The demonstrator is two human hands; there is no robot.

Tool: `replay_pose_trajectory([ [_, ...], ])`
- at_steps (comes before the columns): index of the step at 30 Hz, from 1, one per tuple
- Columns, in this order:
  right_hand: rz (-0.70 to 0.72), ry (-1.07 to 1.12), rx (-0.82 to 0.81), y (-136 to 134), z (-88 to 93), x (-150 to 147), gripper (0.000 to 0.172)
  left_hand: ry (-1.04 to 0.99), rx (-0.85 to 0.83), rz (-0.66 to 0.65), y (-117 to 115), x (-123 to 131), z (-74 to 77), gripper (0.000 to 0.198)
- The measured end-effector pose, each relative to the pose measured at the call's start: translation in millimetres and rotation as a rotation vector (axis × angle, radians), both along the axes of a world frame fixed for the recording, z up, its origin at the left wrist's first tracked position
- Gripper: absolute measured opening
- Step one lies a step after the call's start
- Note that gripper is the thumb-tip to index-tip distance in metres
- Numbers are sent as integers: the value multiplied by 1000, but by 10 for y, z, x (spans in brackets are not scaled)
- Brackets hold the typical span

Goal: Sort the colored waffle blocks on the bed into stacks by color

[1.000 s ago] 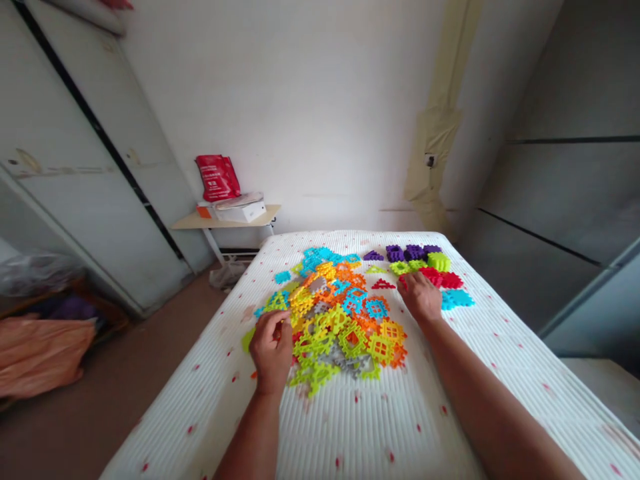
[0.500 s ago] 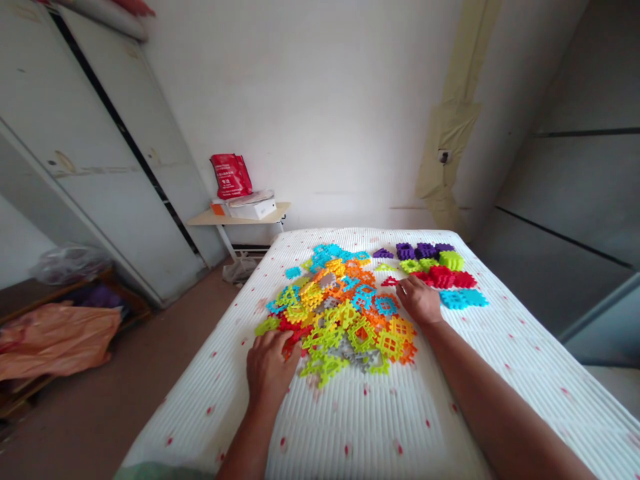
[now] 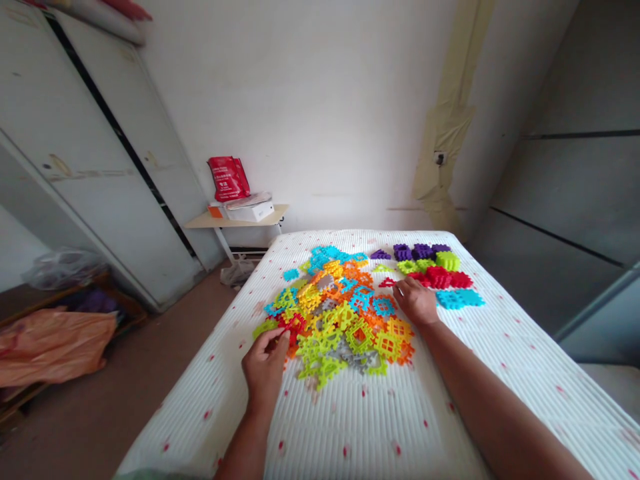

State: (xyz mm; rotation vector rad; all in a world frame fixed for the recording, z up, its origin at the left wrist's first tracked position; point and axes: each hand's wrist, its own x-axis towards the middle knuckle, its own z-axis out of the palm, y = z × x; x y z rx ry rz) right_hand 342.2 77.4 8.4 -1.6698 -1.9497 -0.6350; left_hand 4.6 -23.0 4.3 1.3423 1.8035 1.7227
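A heap of plastic interlocking tiles (image 3: 327, 317) in yellow-green, orange, yellow, blue, grey and red lies on the bed. At its near left edge my left hand (image 3: 265, 360) is closed, thumb and fingertips pinched on a red interlocking tile (image 3: 294, 325). My right hand (image 3: 416, 300) rests right of the heap with its fingers curled down; what they hold, if anything, is hidden. Just beyond those fingertips lies another red tile (image 3: 387, 283). Rows sorted by colour stand past this hand: purple tiles (image 3: 421, 251), green tiles (image 3: 447, 261), red tiles (image 3: 440, 277) and blue tiles (image 3: 459, 298).
The bed (image 3: 360, 420) has a white ribbed cover with red spots. Behind its left corner a small table (image 3: 200, 220) carries a white box (image 3: 253, 211) and a red bag (image 3: 229, 179). Cabinets (image 3: 110, 147) line the left side.
My left hand has drawn back slightly and its thumb and fingers have come together on a red tile. My right hand stays in nearly the same place.
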Motion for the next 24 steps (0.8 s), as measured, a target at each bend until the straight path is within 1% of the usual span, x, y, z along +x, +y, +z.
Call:
replay_pose_trajectory([
  [4, 6, 28, -7, -25, 15, -16, 33, -252, 34, -5, 128, 107, 86, 33],
  [7, 48, 94, -39, -85, 63, -63, 34, -389, 79, -61, 231, 252, 202, 30],
  [9, 122, 191, -53, -145, 118, -129, 32, -454, 87, -117, 286, 390, 305, 29],
  [11, 239, 340, -65, -216, 185, -233, 29, -506, 80, -182, 328, 550, 403, 27],
  [13, 364, 515, -94, -292, 252, -373, 27, -524, 64, -245, 357, 714, 465, 27],
  [16, 471, 772, -185, -405, 323, -602, 24, -435, 63, -295, 375, 919, 453, 25],
  [19, 544, 967, -291, -495, 357, -769, 23, -203, 100, -320, 362, 1037, 353, 19],
  [22, 583, 1042, -381, -546, 392, -838, 23, 109, 195, -345, 333, 1074, 272, 12],
  [24, 584, 1060, -408, -562, 427, -853, 22, 271, 265, -353, 315, 1077, 259, 9],
])
